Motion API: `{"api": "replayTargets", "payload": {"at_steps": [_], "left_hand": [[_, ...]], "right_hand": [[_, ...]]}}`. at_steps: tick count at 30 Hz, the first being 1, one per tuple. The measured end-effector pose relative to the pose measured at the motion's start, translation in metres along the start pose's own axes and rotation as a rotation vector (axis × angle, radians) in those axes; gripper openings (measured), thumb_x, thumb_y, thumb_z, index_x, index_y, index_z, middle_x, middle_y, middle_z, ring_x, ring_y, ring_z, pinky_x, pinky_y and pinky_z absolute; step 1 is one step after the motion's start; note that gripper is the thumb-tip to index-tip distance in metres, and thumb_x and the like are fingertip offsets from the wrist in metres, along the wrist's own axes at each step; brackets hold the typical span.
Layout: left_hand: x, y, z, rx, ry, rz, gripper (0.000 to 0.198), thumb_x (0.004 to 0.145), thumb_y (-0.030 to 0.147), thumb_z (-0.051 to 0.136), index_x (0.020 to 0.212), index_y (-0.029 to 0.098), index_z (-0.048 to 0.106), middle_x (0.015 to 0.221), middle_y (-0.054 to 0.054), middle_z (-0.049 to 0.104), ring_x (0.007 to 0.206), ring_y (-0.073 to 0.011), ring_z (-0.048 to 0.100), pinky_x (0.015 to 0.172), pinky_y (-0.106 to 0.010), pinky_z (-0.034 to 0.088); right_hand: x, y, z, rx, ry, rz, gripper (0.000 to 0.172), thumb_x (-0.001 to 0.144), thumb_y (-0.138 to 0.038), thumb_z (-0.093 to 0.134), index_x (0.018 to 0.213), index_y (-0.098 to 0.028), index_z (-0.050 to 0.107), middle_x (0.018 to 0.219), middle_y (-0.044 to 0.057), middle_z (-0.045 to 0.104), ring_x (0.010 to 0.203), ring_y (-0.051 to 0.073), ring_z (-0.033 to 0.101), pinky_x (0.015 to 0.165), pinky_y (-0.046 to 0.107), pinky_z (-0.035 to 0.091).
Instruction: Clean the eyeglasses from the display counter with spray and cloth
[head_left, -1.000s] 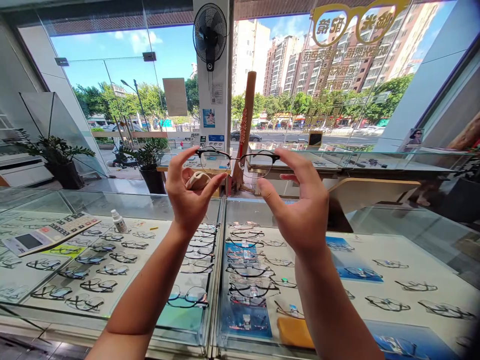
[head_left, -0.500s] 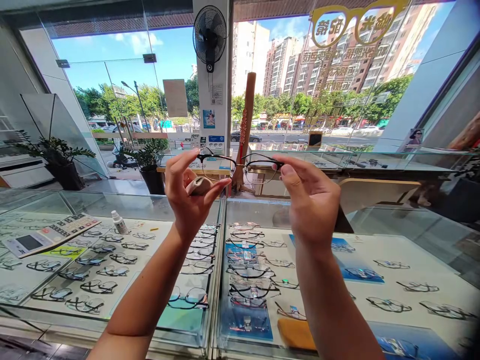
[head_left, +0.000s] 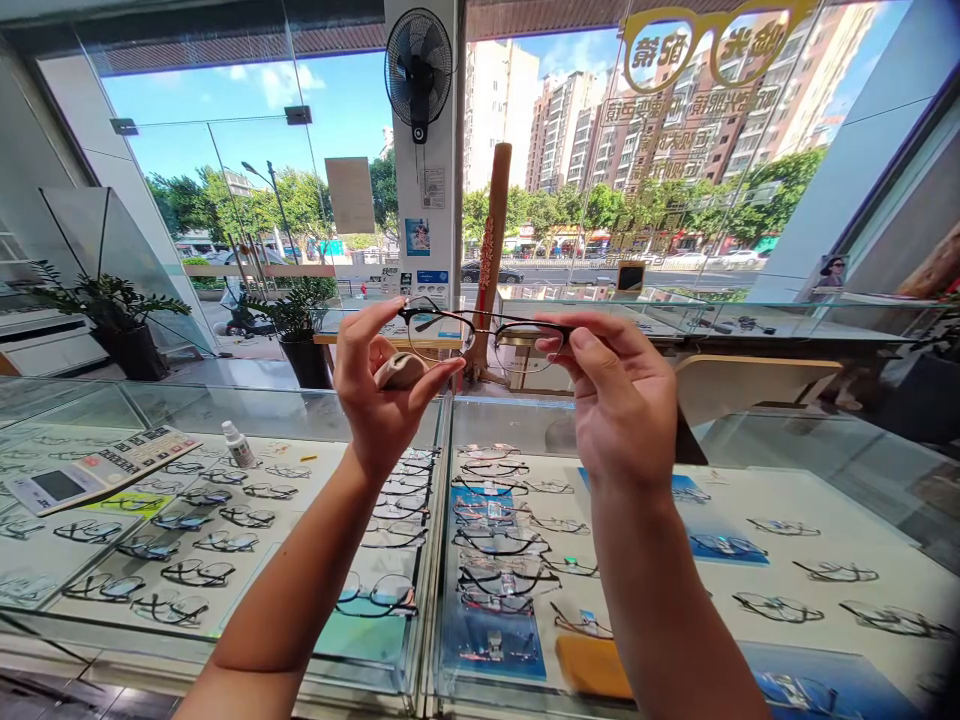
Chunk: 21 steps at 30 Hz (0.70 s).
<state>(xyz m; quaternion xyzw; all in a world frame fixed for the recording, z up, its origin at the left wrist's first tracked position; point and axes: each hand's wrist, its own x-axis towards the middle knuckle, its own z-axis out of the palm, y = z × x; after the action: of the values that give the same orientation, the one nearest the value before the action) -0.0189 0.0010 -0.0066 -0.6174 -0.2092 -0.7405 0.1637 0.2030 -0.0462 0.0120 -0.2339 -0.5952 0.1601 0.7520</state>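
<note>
Held up in front of me above the glass counter is a pair of eyeglasses (head_left: 486,329) with dark upper rims and thin lower rims. My left hand (head_left: 382,375) pinches the glasses at their left corner, its thumb near the lower edge of the left lens. A crumpled beige cloth (head_left: 400,371) is tucked in that same hand's fingers. On the other side my right hand (head_left: 622,385) is closed on the glasses' right corner, thumb toward me and fingers behind. The temples lie folded or partly folded behind the lenses.
Below, a glass display case (head_left: 517,415) holds many eyeglasses in rows. On its top at left lie a calculator (head_left: 105,468) and a small white bottle (head_left: 238,444). An orange case (head_left: 592,667) is near my right forearm. A wall fan (head_left: 418,75) hangs ahead.
The eyeglasses have shifted slightly to the right and tilted a little. My right hand's fingers have moved further behind the right lens; my left hand keeps its pinch.
</note>
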Motion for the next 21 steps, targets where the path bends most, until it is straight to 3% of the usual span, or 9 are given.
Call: {"api": "replayTargets", "payload": {"at_steps": [9, 16, 21], "left_hand": [[-0.003, -0.002, 0.002, -0.041, -0.019, 0.019, 0.078, 0.082, 0.055, 0.099, 0.148, 0.032, 0.064, 0.145, -0.01, 0.066, 0.133, -0.0323, 0.068, 0.091, -0.041, 0.066], [-0.004, 0.006, 0.007, -0.078, -0.053, -0.081, 0.073, 0.087, 0.051, 0.096, 0.15, 0.037, 0.062, 0.154, -0.008, 0.068, 0.136, -0.0321, 0.072, 0.097, -0.042, 0.069], [-0.003, 0.009, 0.008, -0.156, -0.066, -0.095, 0.069, 0.09, 0.048, 0.093, 0.15, 0.036, 0.061, 0.152, -0.009, 0.071, 0.141, -0.0318, 0.072, 0.089, -0.038, 0.07]], "right_hand": [[0.003, 0.006, 0.001, 0.067, 0.025, 0.028, 0.019, 0.098, -0.042, 0.071, 0.108, -0.026, 0.076, 0.112, 0.006, 0.083, 0.094, 0.02, 0.078, 0.09, 0.04, 0.066], [0.004, 0.009, 0.001, 0.057, 0.068, 0.047, 0.021, 0.095, -0.044, 0.074, 0.107, -0.026, 0.076, 0.109, 0.005, 0.082, 0.082, 0.017, 0.071, 0.077, 0.034, 0.062], [0.003, 0.006, 0.002, 0.038, 0.05, 0.04, 0.02, 0.096, -0.043, 0.071, 0.107, -0.026, 0.075, 0.11, 0.005, 0.082, 0.085, 0.018, 0.072, 0.079, 0.036, 0.061]]}}
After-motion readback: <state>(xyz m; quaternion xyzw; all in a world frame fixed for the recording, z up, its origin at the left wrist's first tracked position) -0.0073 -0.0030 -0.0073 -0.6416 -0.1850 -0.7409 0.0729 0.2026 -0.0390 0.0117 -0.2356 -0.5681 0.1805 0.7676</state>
